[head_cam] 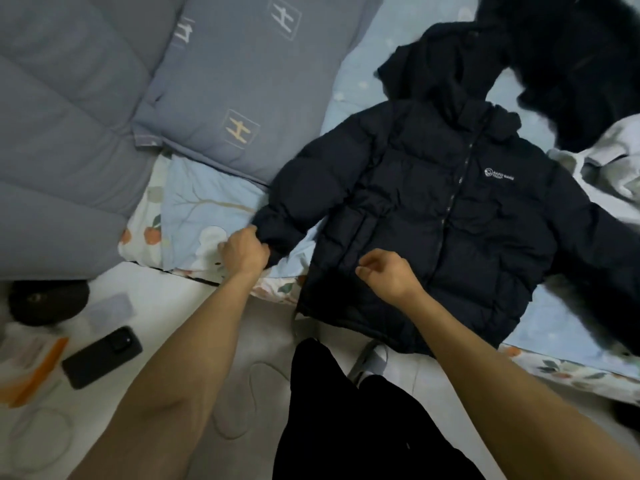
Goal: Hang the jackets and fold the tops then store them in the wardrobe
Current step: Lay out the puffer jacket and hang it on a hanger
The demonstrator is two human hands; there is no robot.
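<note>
**Ana:** Gripping the cuff, that's the left hand (244, 251): its grip is curled tight round the end of the sleeve of the dark puffer jacket (433, 216), out at the near edge of the bed (540, 332).

**Ben:** And the right hand (388, 275)?

**Ana:** It hovers over the lower front panel, fingers loosely curled. I'd say its grip holds nothing, though the picture is soft there and a fingertip may be brushing the fabric.

**Ben:** Where does the jacket lie?

**Ana:** Flat on its back on the bed, zipped up, hood toward the far side, hem hanging just over the near edge. Its other sleeve stretches off to the right. A black furry garment (571, 57) lies beyond the hood, and a pale grey top (606, 157) sits beside the right shoulder.

**Ben:** How will it handle?

**Ana:** Bulky but light, I'd judge, and soft throughout. The padding will spring back, and the smooth shell looks slippery, so a pinch on one quilted panel may slide.

**Ben:** So where would you take it?

**Ana:** At the shoulders or the collar, where a hanger must go. Lifting by the cuff alone would just let the body trail.
</note>
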